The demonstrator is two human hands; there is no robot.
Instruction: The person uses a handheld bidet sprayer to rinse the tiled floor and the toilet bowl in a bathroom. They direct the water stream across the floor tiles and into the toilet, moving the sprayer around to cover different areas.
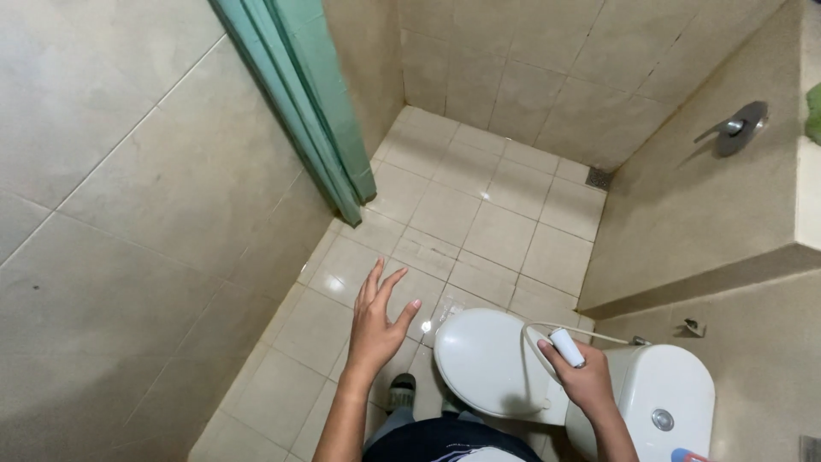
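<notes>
My right hand (585, 373) grips a white bidet sprayer head (566, 347) over the gap between the toilet lid and the tank; its pale hose (590, 331) loops back toward the wall. My left hand (376, 323) hovers open, fingers spread, above the tiled floor to the left of the toilet, holding nothing. The white toilet (487, 359) has its lid down. Its tank (669, 400) carries a round flush button on top.
A green shower curtain (304, 103) hangs at the upper left. Beige floor tiles (479, 214) run back to a corner drain (599, 178). A metal shower handle (735, 128) is on the right wall. My shoe (400, 395) stands beside the toilet base.
</notes>
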